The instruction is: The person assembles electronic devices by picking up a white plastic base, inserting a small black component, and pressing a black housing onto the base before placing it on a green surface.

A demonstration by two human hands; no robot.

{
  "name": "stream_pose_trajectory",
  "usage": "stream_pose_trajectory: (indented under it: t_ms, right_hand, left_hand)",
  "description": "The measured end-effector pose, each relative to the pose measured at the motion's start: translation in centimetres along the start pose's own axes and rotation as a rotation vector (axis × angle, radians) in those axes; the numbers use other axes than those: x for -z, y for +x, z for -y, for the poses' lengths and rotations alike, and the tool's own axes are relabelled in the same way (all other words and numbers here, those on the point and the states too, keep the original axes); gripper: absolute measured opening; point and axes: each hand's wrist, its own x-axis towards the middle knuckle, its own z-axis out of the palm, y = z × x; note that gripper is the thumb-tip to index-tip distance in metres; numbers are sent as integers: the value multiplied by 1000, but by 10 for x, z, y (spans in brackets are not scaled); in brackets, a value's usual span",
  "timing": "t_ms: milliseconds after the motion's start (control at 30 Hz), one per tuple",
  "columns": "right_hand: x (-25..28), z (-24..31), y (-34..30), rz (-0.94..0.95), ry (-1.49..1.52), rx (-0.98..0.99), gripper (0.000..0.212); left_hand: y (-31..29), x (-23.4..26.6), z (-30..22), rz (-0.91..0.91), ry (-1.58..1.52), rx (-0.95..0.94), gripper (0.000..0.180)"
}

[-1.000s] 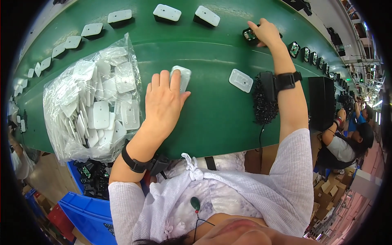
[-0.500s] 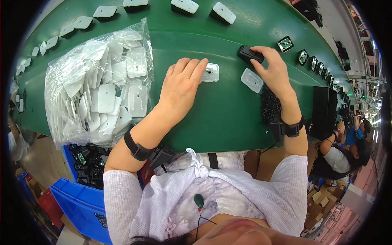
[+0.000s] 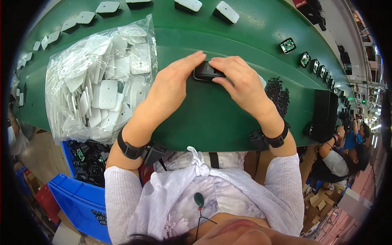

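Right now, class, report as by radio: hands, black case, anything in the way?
Right hand gripping black case. Left hand close at its left, contact unclear. Bag left, dark pile right, neither between hands and case.

"Start at the middle."

"One left hand [image 3: 171,83], one right hand [image 3: 243,83], one black casing [image 3: 206,72]."

"And on the right?"

"Five open casings with green circuit boards [image 3: 288,45] show clearly; farther along, the row blurs past counting. Also one heap of small dark parts [image 3: 277,97], its pieces too tiny to number."

"Far edge?"

"At least four white-topped casings [image 3: 227,12] with black sides visible. Leftward, smaller ones overlap, so I can't total them."

"Bags?"

"One clear plastic bag [image 3: 61,122], holding dozens of white plates [image 3: 108,94], too overlapped for an exact figure."

"Anything lower down?"

"Two blue bins [image 3: 73,196], two black wrist straps [image 3: 130,151], one dark green pendant [image 3: 199,199]."
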Motion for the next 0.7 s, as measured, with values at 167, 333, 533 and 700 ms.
stream_pose_trajectory:
  t_ms: [167,333,533,700]
  right_hand:
    - [-7,-1,-1,19,-13,12,39]
    - [-11,1,-3,-12,-42,12,38]
    - [-24,-2,-11,-112,-160,18,39]
    - [-4,-15,3,-22,108,-89,34]
  left_hand:
    - [-6,1,1,101,178,-50,44]
    - [-9,-1,-6,128,461,-141,51]
    - [-16,-24,-19,127,756,-137,49]
    - [-4,-31,-12,34,670,-140,51]
